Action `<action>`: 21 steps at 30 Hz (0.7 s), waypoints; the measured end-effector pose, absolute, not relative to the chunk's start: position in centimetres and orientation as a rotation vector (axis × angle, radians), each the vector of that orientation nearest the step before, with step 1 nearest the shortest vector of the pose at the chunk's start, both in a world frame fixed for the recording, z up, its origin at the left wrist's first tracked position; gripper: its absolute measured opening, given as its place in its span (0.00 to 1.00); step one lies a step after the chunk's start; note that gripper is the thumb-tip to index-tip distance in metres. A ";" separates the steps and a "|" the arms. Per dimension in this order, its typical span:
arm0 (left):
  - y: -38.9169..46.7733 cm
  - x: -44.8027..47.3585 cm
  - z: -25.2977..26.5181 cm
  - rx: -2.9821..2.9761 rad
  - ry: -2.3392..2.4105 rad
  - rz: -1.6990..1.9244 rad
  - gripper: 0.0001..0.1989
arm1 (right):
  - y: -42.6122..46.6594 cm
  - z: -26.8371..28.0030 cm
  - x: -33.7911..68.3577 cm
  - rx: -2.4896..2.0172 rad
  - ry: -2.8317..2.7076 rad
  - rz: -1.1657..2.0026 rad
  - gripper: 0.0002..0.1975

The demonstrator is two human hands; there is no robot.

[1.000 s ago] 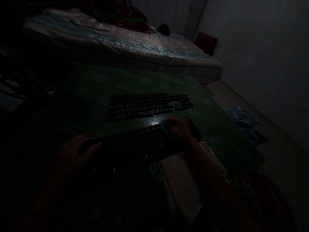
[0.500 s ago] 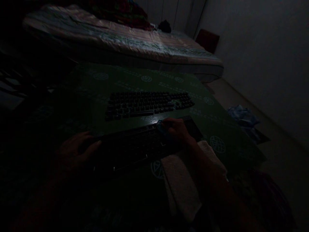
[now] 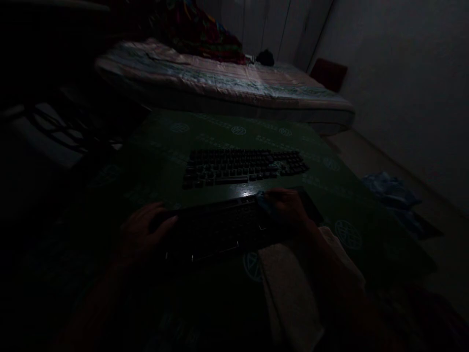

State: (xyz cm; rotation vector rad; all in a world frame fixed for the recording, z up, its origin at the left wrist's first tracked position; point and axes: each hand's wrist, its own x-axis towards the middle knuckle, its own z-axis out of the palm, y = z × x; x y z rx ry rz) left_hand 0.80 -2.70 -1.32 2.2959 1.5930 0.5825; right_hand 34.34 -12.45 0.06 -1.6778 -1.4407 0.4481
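Note:
A black keyboard base [image 3: 216, 230], its keycaps apparently off, lies at a slant on the green patterned table. My left hand [image 3: 146, 232] grips its left end, thumb over the near side and fingers toward the far edge. Toward the base's upper right, my right hand [image 3: 287, 205] is closed around a small bluish cloth [image 3: 264, 201] pressed to the surface. The cloth is dim and partly covered by my fingers. Loose black keycaps [image 3: 234, 164] are laid out in keyboard order just beyond the base. Under my right forearm rests a folded pale towel [image 3: 289, 283].
The green tabletop [image 3: 161, 146] reaches toward a bed [image 3: 227, 88] with a crumpled red blanket [image 3: 208, 39]. Bluish fabric [image 3: 392, 188] lies on the floor at the right, near the wall [image 3: 410, 88]. The room is very dark.
The whole scene has shifted right and slightly down as my head turned. Both hands keep nearly the same places on the keyboard base, the right one still with the bluish cloth.

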 end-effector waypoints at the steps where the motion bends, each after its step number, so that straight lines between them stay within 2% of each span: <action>1: -2.8 0.8 -1.3 2.295 1.587 0.608 0.27 | -12.5 0.0 34.5 -1.675 -1.414 0.448 0.09; 21: -3.3 0.6 -2.0 2.311 1.559 0.693 0.25 | -12.4 1.7 34.3 -1.702 -1.481 0.621 0.09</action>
